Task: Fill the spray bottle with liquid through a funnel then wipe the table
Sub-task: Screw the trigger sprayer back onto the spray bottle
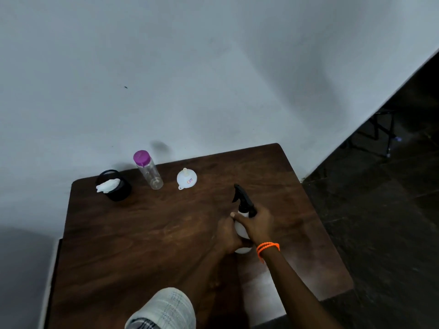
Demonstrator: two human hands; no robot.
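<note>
A white spray bottle (240, 230) with a black trigger head (243, 199) stands on the brown wooden table (147, 233), right of centre. My left hand (228, 238) wraps around its lower body. My right hand (257, 223), with an orange band at the wrist, grips the neck just under the black head. A white funnel (187, 178) lies mouth-down at the back of the table. A clear bottle with a purple cap (148, 170) stands to the funnel's left. A white cloth (107, 185) hangs out of a black container (116, 186) at the back left.
A pale wall runs behind the table's far edge. Dark floor lies to the right, with a black folding frame (377, 131) further back. The table's right edge (332, 243) is close to the spray bottle. My sleeve (164, 309) shows at the bottom.
</note>
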